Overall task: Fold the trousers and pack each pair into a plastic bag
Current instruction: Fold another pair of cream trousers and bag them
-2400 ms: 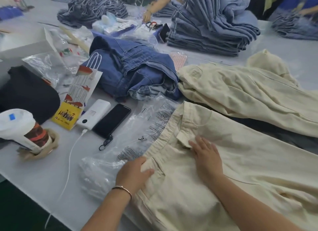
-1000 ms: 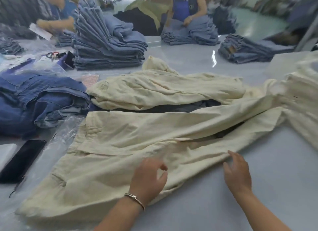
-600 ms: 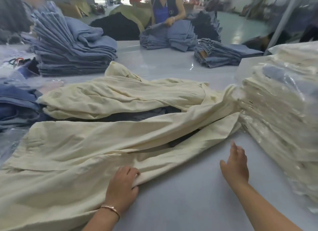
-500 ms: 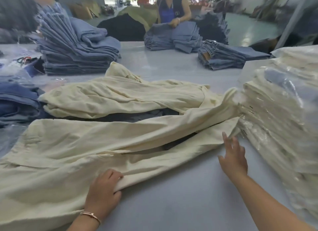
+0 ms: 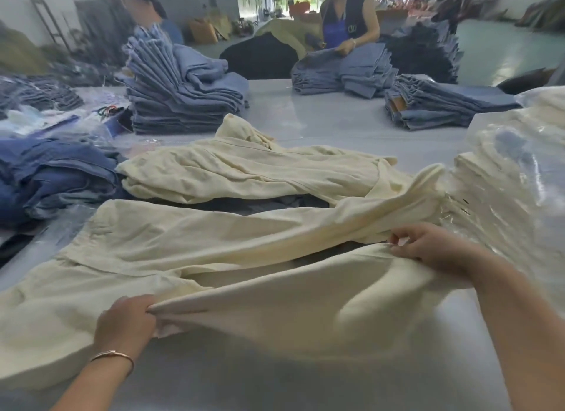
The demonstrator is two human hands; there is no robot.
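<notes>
Head view: trousers pinched by both hands' fingers.

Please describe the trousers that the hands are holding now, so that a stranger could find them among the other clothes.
On the grey table, nearest the camera, lie the cream trousers, spread out lengthwise. The left hand and right hand each grip their near leg. A second cream pair behind is untouched and bunched.
</notes>
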